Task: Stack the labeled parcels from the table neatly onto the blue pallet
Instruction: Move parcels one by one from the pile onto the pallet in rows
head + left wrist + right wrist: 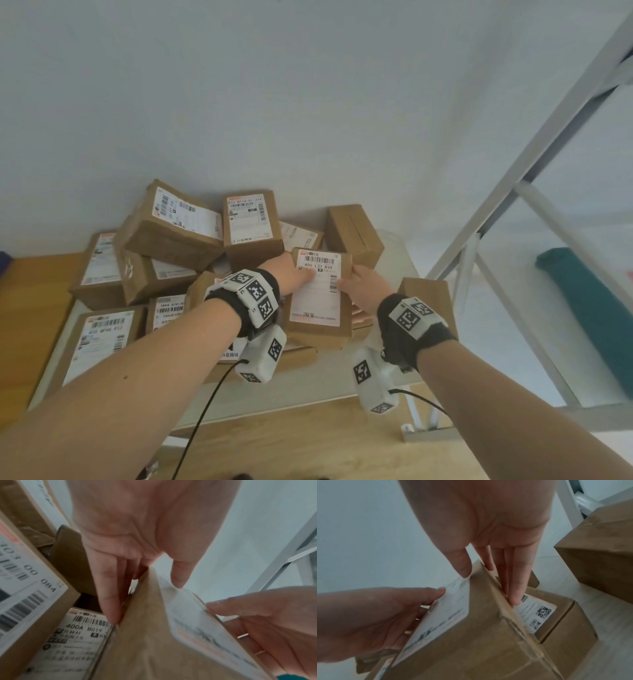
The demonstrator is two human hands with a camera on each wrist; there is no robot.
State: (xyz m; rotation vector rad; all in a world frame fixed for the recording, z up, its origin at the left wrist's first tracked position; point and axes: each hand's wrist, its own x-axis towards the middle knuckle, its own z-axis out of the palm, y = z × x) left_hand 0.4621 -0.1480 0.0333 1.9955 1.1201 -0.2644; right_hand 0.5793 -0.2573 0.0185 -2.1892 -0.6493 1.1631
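A brown cardboard parcel (318, 294) with a white label reading "800 L37 B34" sits atop the pile on the white table (308, 387). My left hand (294, 274) grips its left side, thumb on the label and fingers down the side wall. My right hand (359, 284) grips the right side the same way. In the left wrist view, the left hand (144, 599) pinches the parcel (150, 642) edge, and the right hand (267, 622) is opposite. In the right wrist view, the right hand (489, 588) clamps the parcel (479, 635). I see no blue pallet.
Several other labeled parcels (171, 226) are heaped against the wall behind and to the left. An unlabeled box (352, 236) stands at the back right and another box (428, 298) at the table's right edge. A white metal frame (513, 192) and a teal object (589, 308) are on the right.
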